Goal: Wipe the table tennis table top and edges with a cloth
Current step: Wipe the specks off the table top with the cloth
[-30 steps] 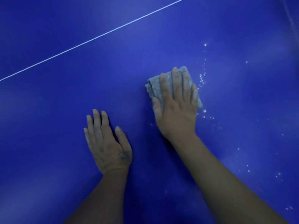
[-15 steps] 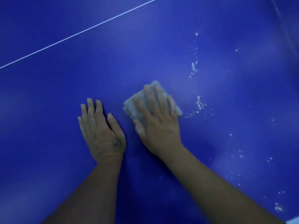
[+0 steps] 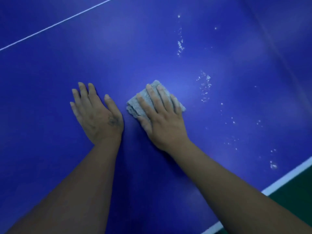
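Observation:
The blue table tennis table top fills the view. A folded grey cloth lies flat on it near the middle. My right hand presses on the cloth with straight, spread fingers, covering most of it. Just left of it, my left hand rests flat on the bare table, fingers straight, holding nothing. White specks of dust or crumbs trail across the surface to the right of the cloth.
A thin white centre line runs diagonally across the upper left. The table's white edge stripe shows at the lower right, with dark green floor beyond it. More white specks lie farther up the table.
My right hand has slid the cloth toward me and to the left, close to my left hand, leaving specks behind on the right. The table's near edge has come into view.

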